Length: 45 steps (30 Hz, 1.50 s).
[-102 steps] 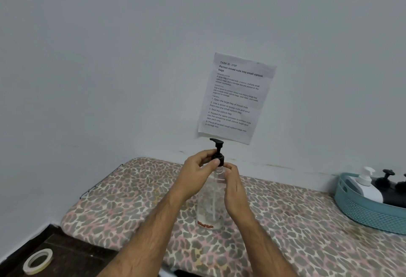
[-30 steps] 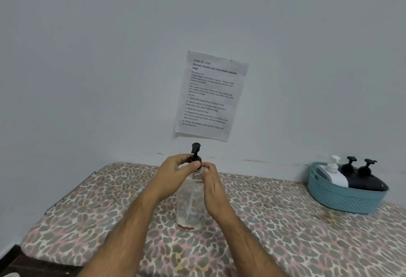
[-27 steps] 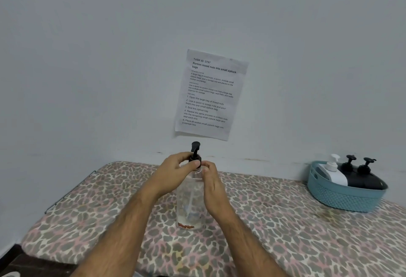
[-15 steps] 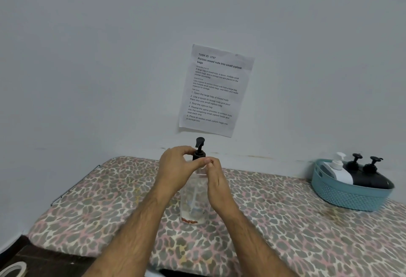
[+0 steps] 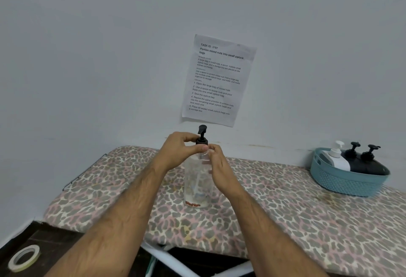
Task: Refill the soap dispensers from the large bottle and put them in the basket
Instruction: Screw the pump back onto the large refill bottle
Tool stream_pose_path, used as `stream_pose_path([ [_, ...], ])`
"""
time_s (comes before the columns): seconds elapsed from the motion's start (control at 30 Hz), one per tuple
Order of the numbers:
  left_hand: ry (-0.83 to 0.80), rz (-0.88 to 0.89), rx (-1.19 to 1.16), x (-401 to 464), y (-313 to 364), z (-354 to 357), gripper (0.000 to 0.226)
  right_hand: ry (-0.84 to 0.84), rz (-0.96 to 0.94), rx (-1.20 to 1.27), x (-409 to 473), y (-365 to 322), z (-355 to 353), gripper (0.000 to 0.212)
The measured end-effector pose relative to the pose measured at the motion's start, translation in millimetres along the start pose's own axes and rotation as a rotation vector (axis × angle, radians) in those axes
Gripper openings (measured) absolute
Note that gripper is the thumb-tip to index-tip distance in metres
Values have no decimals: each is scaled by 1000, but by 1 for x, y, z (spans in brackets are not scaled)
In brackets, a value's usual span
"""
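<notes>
A clear plastic dispenser bottle [image 5: 196,185] stands upright on the leopard-print board [image 5: 296,215], with a black pump head [image 5: 201,135] on top. My left hand [image 5: 179,149] pinches the black collar of the pump. My right hand [image 5: 216,164] wraps the bottle's shoulder and upper body. At the far right a teal basket [image 5: 347,182] holds a white dispenser [image 5: 335,159] and two black dispensers [image 5: 364,162] lying tilted inside it.
A printed sheet [image 5: 217,81] is taped to the pale wall behind the bottle. A roll of tape [image 5: 24,258] lies on the dark floor at the lower left. The board's front edge runs above white frame legs [image 5: 175,261].
My hands stay on the same bottle throughout, the left fingers shifting slightly around the pump collar. The view has tilted down a little, so the tape roll shows again.
</notes>
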<state>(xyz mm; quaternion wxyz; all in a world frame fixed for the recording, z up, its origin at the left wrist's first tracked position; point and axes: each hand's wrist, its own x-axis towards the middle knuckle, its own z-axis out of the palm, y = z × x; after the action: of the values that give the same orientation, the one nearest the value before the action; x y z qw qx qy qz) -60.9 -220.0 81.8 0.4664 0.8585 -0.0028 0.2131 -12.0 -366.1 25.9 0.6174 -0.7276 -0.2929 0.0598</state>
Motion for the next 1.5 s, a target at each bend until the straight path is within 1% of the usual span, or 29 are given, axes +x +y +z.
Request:
stream_pose_path([
  [0.07,22,-9,-1,-8,-7,1,24,-30,27,-3,-4,-6,-4,28],
  [0.1,40,-29,-11,-14,-13,0,34,-39,48,-9,-7,-9,-6,30],
  [0.13,58,-64,-42,-20,-18,-1,45,-37,75,-18,-9,-11,-8,37],
  [0.17,66,-109,-85,-29,-23,-2,53,-25,104,-22,-12,-11,-10,49],
  [0.23,31,-186,-121,-45,-35,-1,60,7,154,-25,-19,-8,-11,75],
  [0.27,-12,-216,-119,-54,-40,1,60,20,175,-20,-23,-6,-11,82],
  [0.33,-63,-250,-147,-67,-49,8,52,22,205,-7,-31,-1,-6,88],
  [0.4,-30,-260,-200,-73,-58,16,47,-1,206,-2,-41,5,-1,90],
  [0.47,27,-258,-226,-71,-62,24,49,4,194,4,-48,11,1,94],
  [0.6,53,-214,-256,-56,-51,45,49,74,188,20,-46,12,-20,81],
  [0.73,57,-184,-296,-27,-34,85,45,136,121,61,-39,5,-61,50],
  [0.87,63,-152,-298,8,-18,138,47,239,172,58,-25,18,-113,37],
  [0.9,61,-150,-299,16,-15,149,47,277,196,51,-21,22,-125,35],
  [0.97,40,-144,-294,35,-8,176,46,350,243,24,-12,34,-152,41],
  [1.0,29,-141,-295,44,-6,188,43,376,258,8,-7,40,-164,45],
  [1.1,1,-138,-284,71,0,224,37,426,268,-16,5,56,-200,46],
  [1.2,-24,-128,-263,95,1,258,43,455,281,-17,17,68,-231,49],
  [1.37,-55,-147,-279,119,-4,298,43,455,303,-10,32,91,-264,34],
  [1.5,-57,-140,-269,128,-6,310,45,446,304,1,39,100,-275,29],
])
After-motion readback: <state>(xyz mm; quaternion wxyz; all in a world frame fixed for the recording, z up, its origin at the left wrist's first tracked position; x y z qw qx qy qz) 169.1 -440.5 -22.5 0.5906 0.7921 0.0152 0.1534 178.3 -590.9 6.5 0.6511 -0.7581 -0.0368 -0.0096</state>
